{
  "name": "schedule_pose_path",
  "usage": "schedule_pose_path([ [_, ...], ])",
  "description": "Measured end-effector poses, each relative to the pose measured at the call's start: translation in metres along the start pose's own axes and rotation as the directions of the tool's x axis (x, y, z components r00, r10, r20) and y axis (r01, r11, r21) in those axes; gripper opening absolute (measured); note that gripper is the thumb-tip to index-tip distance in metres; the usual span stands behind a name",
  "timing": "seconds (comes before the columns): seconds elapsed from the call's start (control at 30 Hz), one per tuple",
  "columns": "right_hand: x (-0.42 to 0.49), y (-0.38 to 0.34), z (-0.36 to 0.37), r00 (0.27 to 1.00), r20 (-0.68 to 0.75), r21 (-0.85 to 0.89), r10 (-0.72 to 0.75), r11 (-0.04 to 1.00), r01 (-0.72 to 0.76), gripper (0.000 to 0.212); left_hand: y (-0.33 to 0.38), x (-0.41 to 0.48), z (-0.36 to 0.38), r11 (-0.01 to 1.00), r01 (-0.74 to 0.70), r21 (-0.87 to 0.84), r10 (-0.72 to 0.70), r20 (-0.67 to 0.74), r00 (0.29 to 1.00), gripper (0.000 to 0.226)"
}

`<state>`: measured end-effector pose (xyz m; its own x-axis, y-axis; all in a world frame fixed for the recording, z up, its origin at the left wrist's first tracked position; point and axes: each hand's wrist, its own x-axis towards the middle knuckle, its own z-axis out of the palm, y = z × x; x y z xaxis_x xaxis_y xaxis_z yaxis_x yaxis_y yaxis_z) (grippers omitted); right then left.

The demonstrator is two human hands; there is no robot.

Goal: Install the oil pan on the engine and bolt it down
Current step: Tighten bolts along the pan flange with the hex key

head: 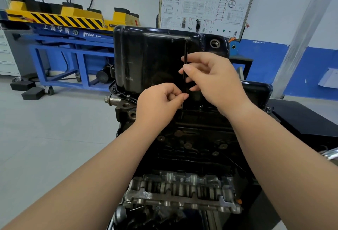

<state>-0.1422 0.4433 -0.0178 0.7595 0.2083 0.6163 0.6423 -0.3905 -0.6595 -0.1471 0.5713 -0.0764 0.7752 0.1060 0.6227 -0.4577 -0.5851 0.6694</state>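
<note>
Oil pan: the black oil pan (146, 56) sits on top of the engine (182, 156), with its rim resting on the block. There is a round threaded hole (215, 43) at its far right corner.
Engine: a dark block with lighter bare-metal parts at the end nearest the person. A shaft end (111, 100) sticks out on the left, just under the pan's rim.
Tool: a thin black T-handled tool (185, 54) stands upright against the pan's near face, crossbar on top. Its lower end goes down toward the rim; from here I cannot tell what it sits on.
Left hand: the left hand (161, 103) has its fingers curled and pinches the tool's shaft low down.
Right hand: the right hand (210, 78) is higher up, with thumb and fingertips pinching the shaft about halfway.
Bolts: small bolts (201, 105) show along the pan's rim.
Behind: a blue steel frame (73, 52) carries yellow ramps (60, 15) with black stripes. A wiring-diagram board (206, 3) stands against the wall, and two black blocks (27, 89) lie on the floor (54, 129).
</note>
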Motion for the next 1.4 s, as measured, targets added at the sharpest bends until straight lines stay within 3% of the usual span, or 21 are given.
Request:
schedule_pose_path([
  [0.3, 0.002, -0.002, 0.002, 0.995, -0.093, -0.125, -0.046, 0.992, 0.034, 0.008, 0.000, 0.000, 0.001, 1.000, -0.013, -0.006, 0.013, -0.005, 1.000, 0.012],
  [0.5, 0.002, 0.000, 0.003, 0.980, -0.197, -0.217, -0.041, 0.976, -0.003, 0.029, 0.000, 0.000, 0.001, 1.000, 0.005, -0.029, -0.006, -0.026, 1.000, 0.016],
  [0.63, -0.001, 0.000, -0.001, 0.996, -0.089, -0.105, -0.013, 0.995, 0.003, 0.011, 0.000, 0.001, 0.001, 1.000, 0.009, -0.020, -0.009, -0.008, 1.000, 0.016],
  [0.77, -0.001, -0.001, -0.003, 1.000, -0.007, -0.003, -0.004, 1.000, 0.004, 0.026, 0.000, 0.002, 0.000, 1.000, 0.015, -0.012, -0.015, 0.003, 1.000, 0.017],
  [1.03, 0.001, -0.004, 0.003, 0.996, -0.088, -0.081, -0.029, 0.996, 0.022, 0.007, 0.001, 0.000, 0.000, 1.000, 0.001, -0.021, 0.000, 0.014, 1.000, 0.013],
  [1.23, -0.002, 0.000, 0.009, 0.974, -0.226, -0.116, -0.026, 0.993, 0.000, 0.026, 0.001, 0.001, 0.000, 1.000, -0.003, -0.020, 0.003, 0.011, 1.000, 0.016],
  [1.33, -0.006, -0.001, 0.009, 0.987, -0.160, -0.061, -0.024, 0.998, 0.014, 0.011, 0.001, 0.001, -0.001, 1.000, -0.006, -0.018, 0.006, 0.026, 1.000, 0.016],
  [1.4, -0.006, -0.002, 0.009, 0.995, -0.100, -0.011, -0.029, 1.000, 0.028, 0.013, 0.000, 0.002, -0.001, 1.000, -0.005, -0.019, 0.006, 0.025, 1.000, 0.018],
])
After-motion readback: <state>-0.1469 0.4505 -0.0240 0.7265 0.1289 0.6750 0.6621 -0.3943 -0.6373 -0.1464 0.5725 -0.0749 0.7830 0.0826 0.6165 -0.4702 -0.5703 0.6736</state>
